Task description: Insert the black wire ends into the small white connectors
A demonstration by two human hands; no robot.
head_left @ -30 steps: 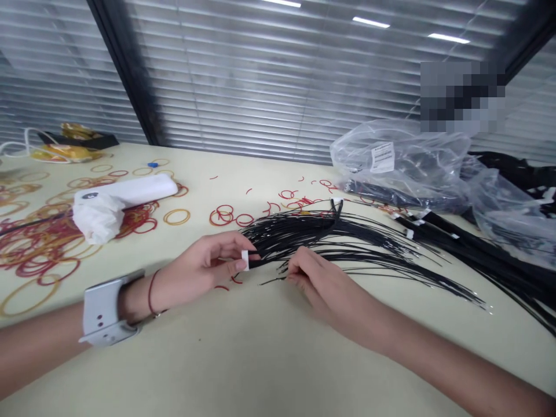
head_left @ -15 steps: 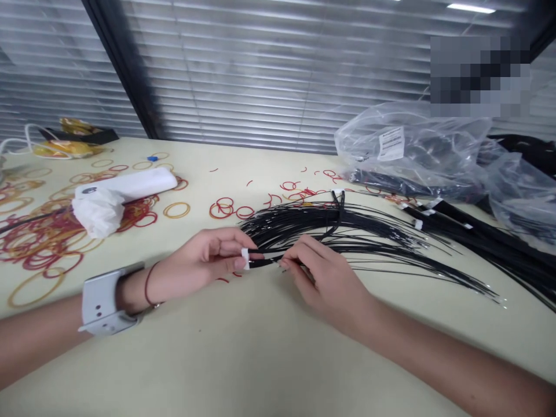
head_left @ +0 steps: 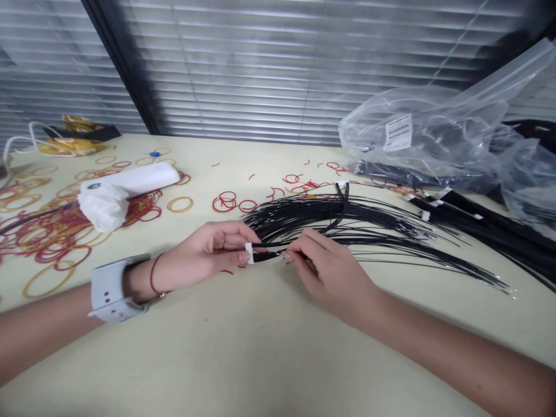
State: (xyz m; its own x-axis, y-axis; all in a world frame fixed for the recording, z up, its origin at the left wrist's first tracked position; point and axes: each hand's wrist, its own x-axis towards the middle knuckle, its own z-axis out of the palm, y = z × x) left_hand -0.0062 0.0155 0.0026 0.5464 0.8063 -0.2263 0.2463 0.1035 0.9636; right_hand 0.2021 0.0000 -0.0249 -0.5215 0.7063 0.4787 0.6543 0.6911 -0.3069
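Black cables (head_left: 264, 255) with a white label (head_left: 249, 253) at their end run between my two hands. My left hand (head_left: 221, 249), with a grey watch on its wrist, pinches them at the label. Just to the right, my right hand (head_left: 319, 263) is closed, its thumb and fingertips pressed at the silvery cable tips. Behind and beyond it lies a large bundle of thin black cables (head_left: 299, 215) with bright ends, crossed by a black loop (head_left: 343, 205) that has a white tag.
Red and yellow rubber bands (head_left: 52, 237) are scattered at the left, round a white roll (head_left: 147, 178) and crumpled white plastic (head_left: 103, 207). Clear bags (head_left: 430, 127) and more black cables (head_left: 490, 237) lie at the right. Blinds stand behind the table (head_left: 217, 359).
The view has shifted slightly, so the table items appear a little further right and higher. Both hands keep their hold, almost unmoved relative to the cables.
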